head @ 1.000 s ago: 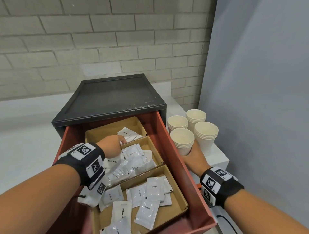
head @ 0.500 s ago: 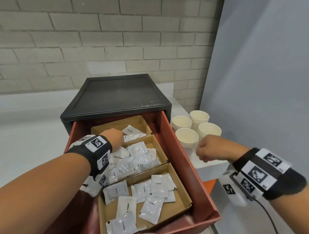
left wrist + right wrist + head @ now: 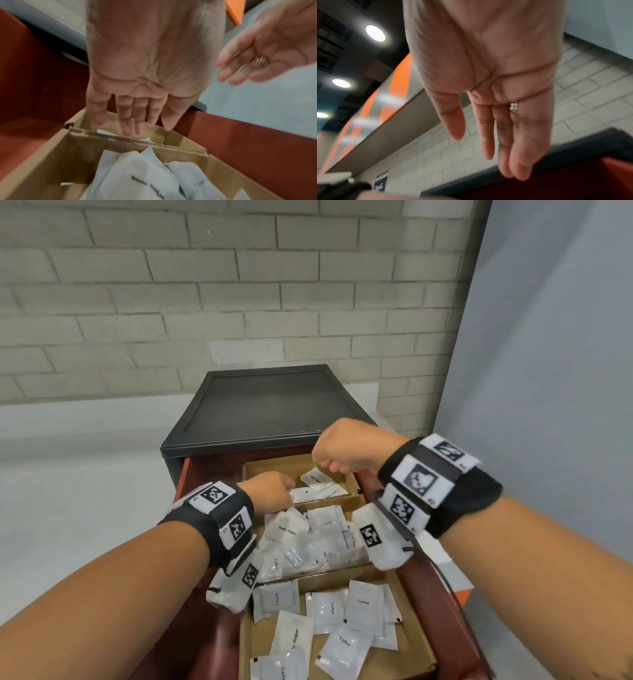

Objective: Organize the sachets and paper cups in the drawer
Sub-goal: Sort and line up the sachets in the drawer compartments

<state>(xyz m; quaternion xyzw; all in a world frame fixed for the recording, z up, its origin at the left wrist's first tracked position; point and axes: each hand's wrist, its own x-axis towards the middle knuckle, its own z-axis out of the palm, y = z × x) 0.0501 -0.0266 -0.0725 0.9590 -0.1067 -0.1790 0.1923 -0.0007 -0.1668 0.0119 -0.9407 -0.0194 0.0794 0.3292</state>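
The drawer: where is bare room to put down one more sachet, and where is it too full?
Bare cardboard shows in the back box, left of its few sachets, beyond the left hand. The front box has a bare strip along its right wall. The middle box is crowded with a heap of sachets.

You have one red drawer (image 3: 442, 604) open, and in it three cardboard trays (image 3: 416, 642) set in a row from front to back. The far tray (image 3: 270, 470) holds about three white sachets (image 3: 317, 479). The middle tray is heaped with sachets; you can't count them, since they overlap and your wrists cover part of the pile. The near tray shows roughly eight sachets, four of them reading Coffee (image 3: 363, 602). You have two hands over the drawer: your left hand (image 3: 269, 496) and your right hand (image 3: 346, 446).
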